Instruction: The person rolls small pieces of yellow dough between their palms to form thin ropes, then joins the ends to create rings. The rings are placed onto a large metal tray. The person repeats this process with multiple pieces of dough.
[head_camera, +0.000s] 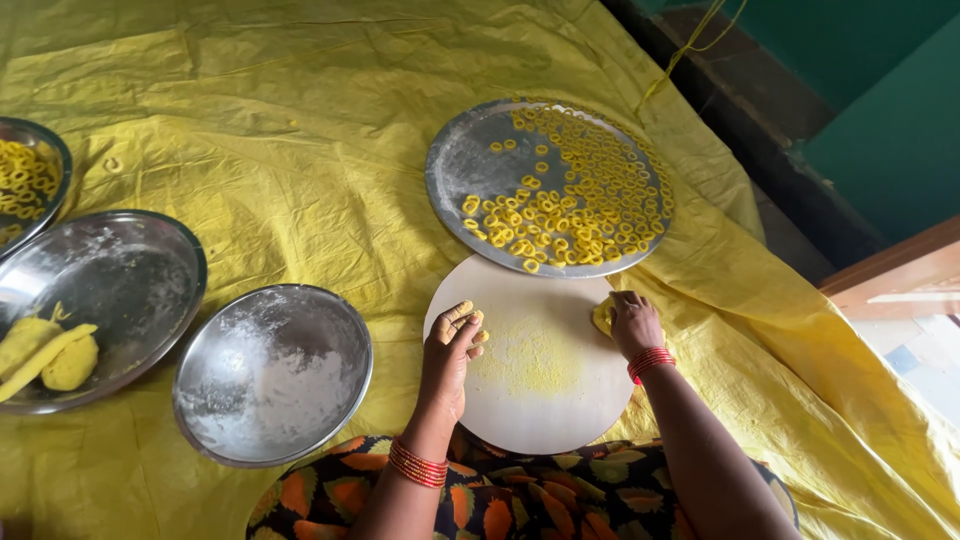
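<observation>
My left hand (450, 345) rests at the left edge of a round pale board (540, 400), fingers curled around a small piece of yellow dough (472, 320). My right hand (633, 322) presses on a lump of yellow dough (602, 316) at the board's right edge. Yellow crumbs dust the middle of the board. Just beyond the board lies a round steel plate (465, 165) covered with several small yellow dough rings (575, 200).
A floured steel bowl (272, 375) sits left of the board. Farther left, a larger steel plate (110, 280) holds yellow dough lumps (45, 355). Another plate of rings (30, 180) lies at the left edge. Yellow sheeting (300, 120) covers the floor; a dark ledge (760, 130) runs at right.
</observation>
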